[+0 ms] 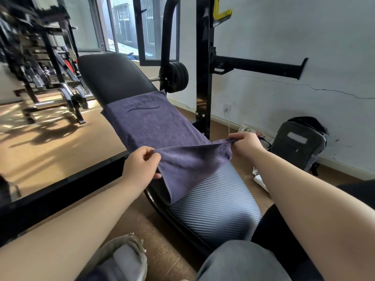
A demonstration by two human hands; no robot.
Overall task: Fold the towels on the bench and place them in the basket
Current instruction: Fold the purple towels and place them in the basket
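The purple terry towel printed "YOGA FITNESS" (154,126) lies lengthwise along the black ribbed padded gym bench (213,205), its far end flat on the bench's raised back pad and its near end lifted off the seat pad; the person's left hand (140,167) pinches the near corner over the bench's left edge between thumb and curled fingers, and the right hand (246,144) pinches the other near corner over the bench's right edge in the same way; the hem is stretched between them, and a flap hangs from it down onto the seat; this looks like the start of the first fold, with the near end about to be carried toward the far end, so this towel is not yet folded; on the floor left of the bench's near end stands a grey soft-sided fabric basket (113,246), partly cut off by the frame, holding what looks like folded cloth (126,260), pale and purplish, which suggests some towels are already done; no other loose towel shows on the bench, so this may be the last, though the view cannot confirm it; what remains is the folding and the move down into the basket.
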